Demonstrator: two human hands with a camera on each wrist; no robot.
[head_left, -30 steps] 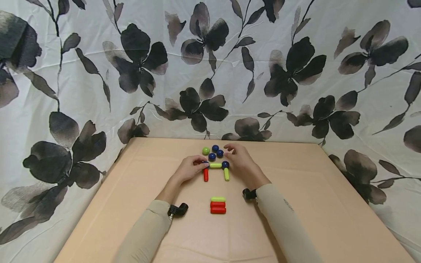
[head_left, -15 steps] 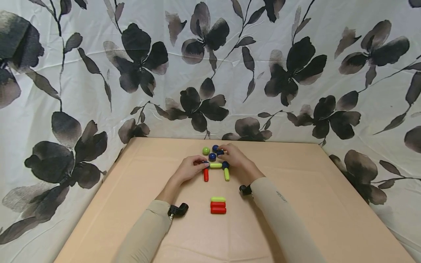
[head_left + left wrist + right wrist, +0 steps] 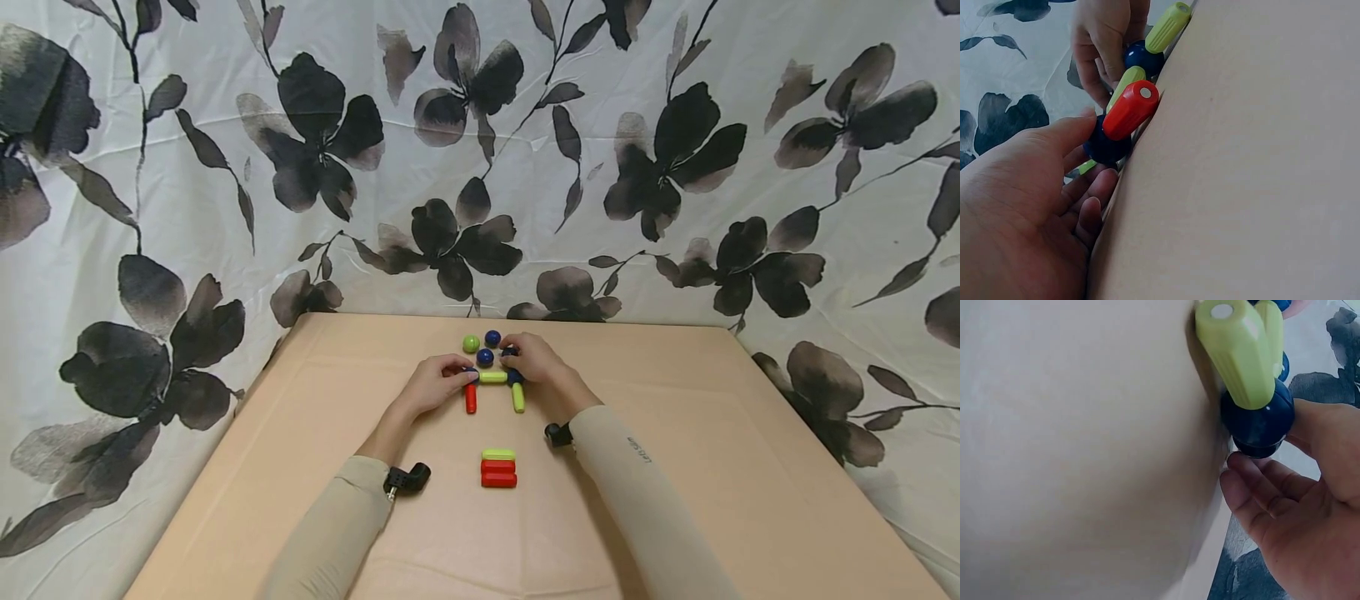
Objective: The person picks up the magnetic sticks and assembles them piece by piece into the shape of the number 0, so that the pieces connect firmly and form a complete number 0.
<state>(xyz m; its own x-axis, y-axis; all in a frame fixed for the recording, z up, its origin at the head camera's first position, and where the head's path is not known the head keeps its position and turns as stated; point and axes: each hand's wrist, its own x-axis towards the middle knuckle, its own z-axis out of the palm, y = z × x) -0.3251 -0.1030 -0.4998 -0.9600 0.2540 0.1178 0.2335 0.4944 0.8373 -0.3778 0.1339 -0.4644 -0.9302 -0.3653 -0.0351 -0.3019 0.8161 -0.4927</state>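
My left hand (image 3: 435,385) pinches a dark blue ball (image 3: 1109,149) between thumb and fingers. A red rod (image 3: 471,398) points from that ball toward me, and a yellow-green rod (image 3: 492,377) joins it to a second blue ball (image 3: 1259,419) on the right. From this second ball another yellow-green rod (image 3: 519,397) sticks out toward me. Just behind it, my right hand (image 3: 540,362) pinches a loose blue ball (image 3: 509,352), partly covered by its fingers. Pale metallic discs show at the free rod ends in the wrist views.
Behind the joined pieces lie a green ball (image 3: 471,343) and two blue balls, one farther back (image 3: 492,338) and one nearer (image 3: 485,357). Closer to me, a yellow-green rod (image 3: 498,455) lies beside two red rods (image 3: 498,473). A floral cloth (image 3: 570,167) hangs behind the table (image 3: 637,400).
My right hand has come in from the right, taken a blue ball from the loose group and drawn it slightly right, toward the joined pieces. The left hand stays in place.
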